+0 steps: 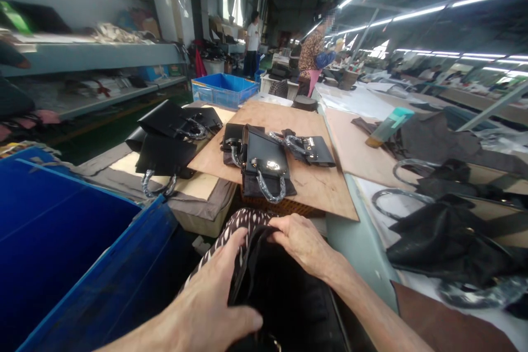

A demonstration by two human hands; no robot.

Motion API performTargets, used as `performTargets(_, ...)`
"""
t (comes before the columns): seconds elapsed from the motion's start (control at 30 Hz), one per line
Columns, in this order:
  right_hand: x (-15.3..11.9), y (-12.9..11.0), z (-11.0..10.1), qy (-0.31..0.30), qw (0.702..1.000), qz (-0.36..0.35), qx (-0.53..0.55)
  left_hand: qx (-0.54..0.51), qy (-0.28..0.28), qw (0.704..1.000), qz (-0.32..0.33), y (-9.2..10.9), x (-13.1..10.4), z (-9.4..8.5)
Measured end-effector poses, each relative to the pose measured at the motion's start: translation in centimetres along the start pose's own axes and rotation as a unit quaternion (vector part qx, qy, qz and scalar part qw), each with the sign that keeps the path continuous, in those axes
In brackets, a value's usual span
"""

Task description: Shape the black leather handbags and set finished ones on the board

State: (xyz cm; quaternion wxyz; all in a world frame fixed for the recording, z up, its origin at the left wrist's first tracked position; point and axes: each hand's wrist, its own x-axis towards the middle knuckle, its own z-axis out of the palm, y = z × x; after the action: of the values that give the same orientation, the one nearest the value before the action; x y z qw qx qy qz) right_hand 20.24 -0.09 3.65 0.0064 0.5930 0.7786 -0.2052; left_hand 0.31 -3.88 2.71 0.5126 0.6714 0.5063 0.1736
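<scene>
A black bag [289, 291] lies on my lap at the bottom centre, its dark opening facing up. My right hand [303, 242] pinches the bag's far rim with thumb and fingers. Along the bag's left side is my left hand [218, 291], thumb spread away from the fingers, the fingertips beside the rim. Patterned cloth [243, 220] shows behind the bag. Ahead, several black handbags [266, 151] with plastic-wrapped handles rest on a brown board [330, 192].
Blue bins stand at the left [53, 220] and beyond the board [225, 88]. More black bags [165, 126] lie left of the board. At the right, a table holds dark bags [449, 236] and a teal-capped bottle [390, 126]. Two people stand farther back.
</scene>
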Motion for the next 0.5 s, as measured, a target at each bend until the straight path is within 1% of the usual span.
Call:
performTargets(0.03,0.1,0.0,0.0,0.003,1.0,-0.002,0.0,0.013,0.008,1.0,-0.023,-0.4,-0.9,0.1)
performTargets(0.07,0.2,-0.1,0.1,0.006,1.0,-0.004,-0.001,0.019,0.005,0.999,-0.043,-0.8,-1.6,0.2)
performTargets(0.13,0.4,-0.4,0.2,0.014,1.0,-0.005,-0.003,0.01,-0.016,0.998,-0.067,-1.5,-2.2,0.3)
performTargets(0.2,0.5,-0.8,0.2,0.02,1.0,-0.001,-0.011,-0.02,-0.021,0.998,-0.061,-2.1,-1.9,0.0)
performTargets(0.27,0.5,-1.2,0.1,0.023,1.0,-0.003,-0.017,-0.053,-0.012,0.998,-0.04,-2.6,-1.2,-0.7)
performTargets(0.37,0.3,-1.3,-0.6,0.037,0.999,-0.015,-0.013,-0.098,-0.031,0.994,-0.032,-3.2,0.1,-2.8)
performTargets(0.43,0.0,-0.9,-1.3,0.038,0.999,-0.019,0.016,-0.111,-0.061,0.991,-0.044,-3.4,1.0,-4.8)
performTargets(0.5,-0.5,-0.4,-2.0,0.02,0.997,-0.021,0.07,-0.112,-0.105,0.987,-0.041,-3.3,1.8,-6.7)
